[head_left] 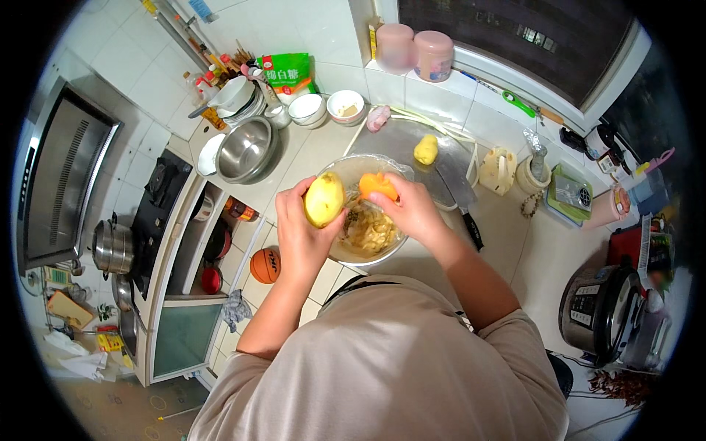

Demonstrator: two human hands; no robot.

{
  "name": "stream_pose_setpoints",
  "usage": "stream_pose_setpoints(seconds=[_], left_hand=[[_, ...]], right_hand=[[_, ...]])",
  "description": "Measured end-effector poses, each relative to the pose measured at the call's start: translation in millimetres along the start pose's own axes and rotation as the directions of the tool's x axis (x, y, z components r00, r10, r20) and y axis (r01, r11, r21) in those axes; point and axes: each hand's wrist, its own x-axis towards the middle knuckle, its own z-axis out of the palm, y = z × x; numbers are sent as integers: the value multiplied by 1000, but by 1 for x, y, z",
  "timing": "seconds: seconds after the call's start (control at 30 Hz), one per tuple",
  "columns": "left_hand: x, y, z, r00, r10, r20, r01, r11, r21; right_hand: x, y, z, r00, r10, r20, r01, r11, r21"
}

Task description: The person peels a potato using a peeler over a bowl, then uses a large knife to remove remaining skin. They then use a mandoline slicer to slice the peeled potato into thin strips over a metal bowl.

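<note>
My left hand (302,242) holds a yellow, mostly peeled potato (324,201) upright, its top end showing brown spots. In my right hand (415,215) is a small orange peeler (377,186), a little apart from the potato. Both hands are above a round basin (341,254) with clear plastic film at its rim. Inside it lie pale and brown peelings (372,230). Beyond the basin, a second peeled potato (426,150) rests on a grey cutting board (380,144). A cleaver (454,184) with a black handle lies across the board's right side.
A piece of raw meat (378,118) and scallion stalks (430,121) lie along the board's back. Steel bowls (247,150) and white bowls (307,109) stand at back left. Rightward are a mortar (533,175) and an electric pressure cooker (598,308). A basketball (265,265) sits on the floor.
</note>
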Motion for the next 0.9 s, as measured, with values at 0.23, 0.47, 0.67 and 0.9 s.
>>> stream_pose_setpoints(seconds=[0.23,0.47,0.67,0.9], left_hand=[[1,-6,2,992,126,20,-125,992,-12],[-6,-13,1,992,129,15,-126,980,-153],[-6,-27,2,965,259,-49,-264,946,-187],[-2,-25,-1,986,165,10,-163,980,-111]], right_hand=[[0,-26,2,990,137,19,-75,415,907],[6,-30,-4,982,82,170,-187,295,937],[9,2,0,996,-58,66,58,998,-4],[1,-27,-4,997,64,-43,4,517,856]])
